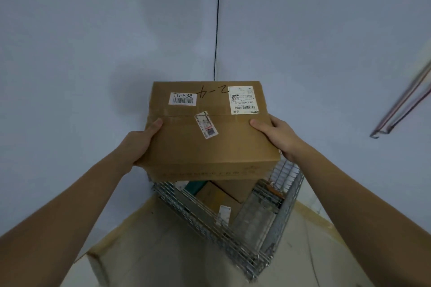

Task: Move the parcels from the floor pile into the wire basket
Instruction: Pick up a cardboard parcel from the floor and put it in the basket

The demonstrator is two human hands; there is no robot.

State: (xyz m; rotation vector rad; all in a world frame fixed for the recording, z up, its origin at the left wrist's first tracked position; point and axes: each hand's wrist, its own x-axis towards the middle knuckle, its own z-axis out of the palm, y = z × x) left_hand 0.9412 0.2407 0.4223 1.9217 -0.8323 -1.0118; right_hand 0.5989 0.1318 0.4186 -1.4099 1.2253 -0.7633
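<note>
A brown cardboard parcel (210, 144) with a white "T6-538" barcode label and a shipping label hangs in the air above the wire basket (205, 223). My left hand (142, 142) grips its left side, thumb on top. My right hand (275, 134) grips its right side the same way. The basket stands in the room's corner and holds several cardboard parcels (219, 196), partly hidden by the held parcel.
Pale walls meet in a corner behind the basket, with a black cable (218, 21) running down it. A flat piece of cardboard (98, 261) lies on the floor at lower left. A metal frame (401, 109) shows at the right edge.
</note>
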